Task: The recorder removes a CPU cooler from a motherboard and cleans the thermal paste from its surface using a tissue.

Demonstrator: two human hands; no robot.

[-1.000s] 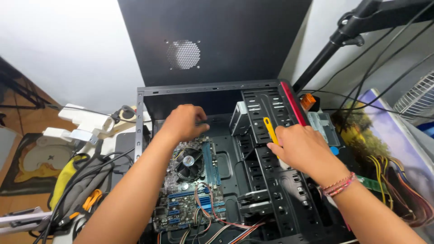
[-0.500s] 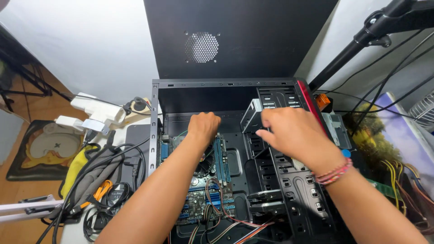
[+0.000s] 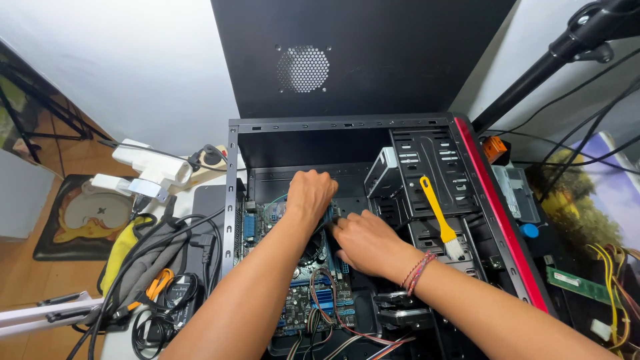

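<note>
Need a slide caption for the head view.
Both hands, left and right, work inside an open computer case; yellow brush rests beside them.

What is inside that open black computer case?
Inside the case: a circuit board, loose cables, a drive cage with a yellow brush lying on it. The left hand and right hand cover the board's middle.

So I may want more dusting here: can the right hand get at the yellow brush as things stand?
Probably yes. The yellow brush lies uncovered on the drive cage, beside the right hand, which seems to hold nothing, with nothing between them.
</note>
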